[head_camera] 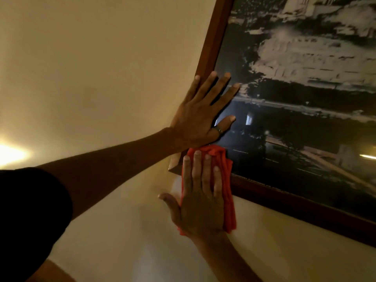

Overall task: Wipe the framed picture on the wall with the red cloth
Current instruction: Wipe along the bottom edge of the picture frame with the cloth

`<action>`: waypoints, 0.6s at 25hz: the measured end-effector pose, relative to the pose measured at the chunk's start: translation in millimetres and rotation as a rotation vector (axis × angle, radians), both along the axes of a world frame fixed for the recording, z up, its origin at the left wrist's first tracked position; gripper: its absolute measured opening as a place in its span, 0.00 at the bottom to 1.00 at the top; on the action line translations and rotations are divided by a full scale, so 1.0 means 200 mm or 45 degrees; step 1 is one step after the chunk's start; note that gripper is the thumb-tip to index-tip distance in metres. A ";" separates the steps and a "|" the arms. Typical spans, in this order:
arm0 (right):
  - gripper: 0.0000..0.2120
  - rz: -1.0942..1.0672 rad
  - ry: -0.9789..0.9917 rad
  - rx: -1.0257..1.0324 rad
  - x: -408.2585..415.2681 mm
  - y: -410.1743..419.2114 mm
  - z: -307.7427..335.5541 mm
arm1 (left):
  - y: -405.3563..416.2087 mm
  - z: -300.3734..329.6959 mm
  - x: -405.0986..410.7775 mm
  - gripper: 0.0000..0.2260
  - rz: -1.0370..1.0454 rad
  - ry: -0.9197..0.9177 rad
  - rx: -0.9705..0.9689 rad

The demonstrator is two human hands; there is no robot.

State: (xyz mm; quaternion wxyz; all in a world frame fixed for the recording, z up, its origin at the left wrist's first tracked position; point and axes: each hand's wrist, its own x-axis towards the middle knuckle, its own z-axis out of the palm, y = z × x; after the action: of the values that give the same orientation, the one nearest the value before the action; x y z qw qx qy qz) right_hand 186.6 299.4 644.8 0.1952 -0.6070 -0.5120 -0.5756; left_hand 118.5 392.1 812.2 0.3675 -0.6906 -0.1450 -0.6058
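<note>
red cloth [224, 171] over wood-framed picture's [295, 78] corner

There is a single view, from a wide-angle camera worn on the person's head. It faces a cream wall [105, 64] at close range and is tilted, so the framed picture [305, 94] slants across the right half, cut off by the top and right edges. Its lower left corner sits near the centre. Both forearms reach in from the lower left and bottom edge. A bright glare marks the left edge.
</note>
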 end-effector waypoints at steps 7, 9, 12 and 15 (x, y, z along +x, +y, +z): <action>0.37 0.073 -0.128 -0.020 0.06 -0.03 -0.01 | 0.03 0.02 0.00 0.28 0.055 -0.022 0.064; 0.35 0.089 -0.192 -0.043 0.10 -0.05 0.00 | 0.02 0.01 0.01 0.28 0.053 -0.025 0.066; 0.32 0.111 -0.216 -0.062 0.12 -0.06 0.00 | 0.02 0.02 0.00 0.28 0.034 -0.033 0.058; 0.31 0.124 -0.312 -0.092 0.14 -0.05 0.00 | 0.03 0.02 0.00 0.29 0.034 -0.011 0.051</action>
State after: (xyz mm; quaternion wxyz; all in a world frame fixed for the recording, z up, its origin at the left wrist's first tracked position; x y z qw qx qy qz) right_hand 214.9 289.3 644.1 0.1369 -0.5133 -0.5813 -0.6164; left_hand 119.0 397.6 815.8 0.3885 -0.6785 -0.1436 -0.6067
